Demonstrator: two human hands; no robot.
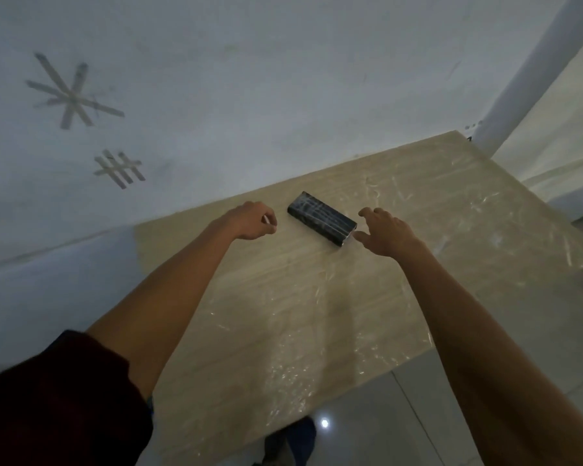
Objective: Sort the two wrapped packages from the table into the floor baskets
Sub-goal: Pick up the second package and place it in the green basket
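Note:
One dark rectangular package (321, 218) wrapped in clear film lies flat near the far edge of the beige table (283, 314). My right hand (382, 233) hovers just right of the package with fingers spread, its thumb close to the package's near end and holding nothing. My left hand (254, 219) is to the left of the package, a short gap away, with fingers curled in and nothing visible in it. No second package and no floor basket is in view.
The table top is covered in wrinkled clear plastic and stands against a white wall (216, 95) bearing tape marks (71, 92). A white pipe (532, 68) rises at the far right corner. Pale tiled floor (384, 425) shows below the near edge.

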